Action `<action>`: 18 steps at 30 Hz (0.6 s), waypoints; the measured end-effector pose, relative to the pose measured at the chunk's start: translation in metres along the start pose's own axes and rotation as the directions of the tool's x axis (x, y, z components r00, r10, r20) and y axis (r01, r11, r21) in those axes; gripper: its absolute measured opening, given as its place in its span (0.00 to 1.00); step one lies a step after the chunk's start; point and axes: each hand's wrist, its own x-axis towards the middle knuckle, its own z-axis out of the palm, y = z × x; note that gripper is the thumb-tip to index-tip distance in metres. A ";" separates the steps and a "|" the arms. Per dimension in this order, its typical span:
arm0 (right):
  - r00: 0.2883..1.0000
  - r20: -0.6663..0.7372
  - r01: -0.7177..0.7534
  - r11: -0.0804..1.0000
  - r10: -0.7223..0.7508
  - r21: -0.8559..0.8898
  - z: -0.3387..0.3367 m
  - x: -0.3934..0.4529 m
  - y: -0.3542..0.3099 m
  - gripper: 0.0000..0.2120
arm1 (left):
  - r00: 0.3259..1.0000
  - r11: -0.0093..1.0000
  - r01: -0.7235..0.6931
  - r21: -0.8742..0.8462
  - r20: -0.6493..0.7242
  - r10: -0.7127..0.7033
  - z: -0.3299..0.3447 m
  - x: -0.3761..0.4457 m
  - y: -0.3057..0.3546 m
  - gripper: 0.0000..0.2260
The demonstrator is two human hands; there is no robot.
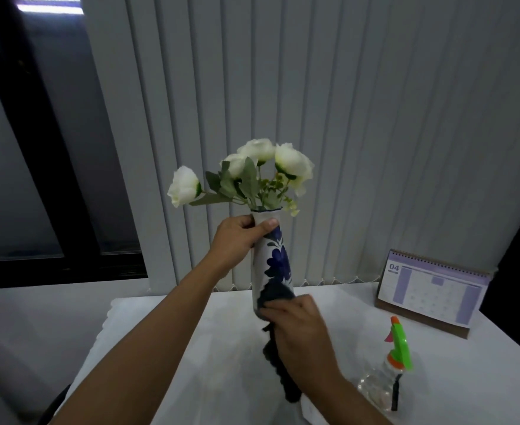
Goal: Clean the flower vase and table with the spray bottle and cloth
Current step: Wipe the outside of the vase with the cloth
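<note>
A tall white vase (pixel 272 259) with a blue flower pattern is lifted above the white table (pixel 191 348). White roses (pixel 292 164) with green leaves stand in it. My left hand (pixel 237 237) grips the vase's neck just under the rim. My right hand (pixel 298 326) holds a dark cloth (pixel 278 294) pressed against the lower part of the vase, and the cloth's tail hangs down under my wrist. A clear spray bottle (pixel 387 378) with a green and orange trigger head stands on the table to the right.
A desk calendar (pixel 430 289) showing 04 stands at the back right of the table. Vertical blinds (pixel 344 118) hang behind the table. A dark window (pixel 37 148) is at the left. The table's left edge runs diagonally toward me.
</note>
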 end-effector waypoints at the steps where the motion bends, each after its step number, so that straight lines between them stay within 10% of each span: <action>1: 0.998 -0.054 -0.040 0.999 0.040 -0.002 -0.009 0.005 0.005 0.12 | 0.999 0.999 0.013 -0.039 0.045 -0.011 -0.004 -0.001 0.000 0.15; 5: 0.939 -0.280 -0.164 0.976 0.199 0.143 -0.039 0.025 0.013 0.15 | 0.975 0.997 0.054 -0.057 0.218 -0.041 -0.005 -0.006 0.007 0.10; 9: 0.843 -0.196 -0.338 0.779 0.500 0.528 -0.025 0.011 0.006 0.22 | 0.951 0.994 0.064 -0.087 0.306 -0.034 0.006 -0.009 0.011 0.14; 18: 0.855 -0.064 -0.429 0.770 0.515 0.472 -0.007 -0.017 0.011 0.22 | 0.942 0.992 0.108 -0.072 0.327 -0.079 0.023 -0.017 0.004 0.18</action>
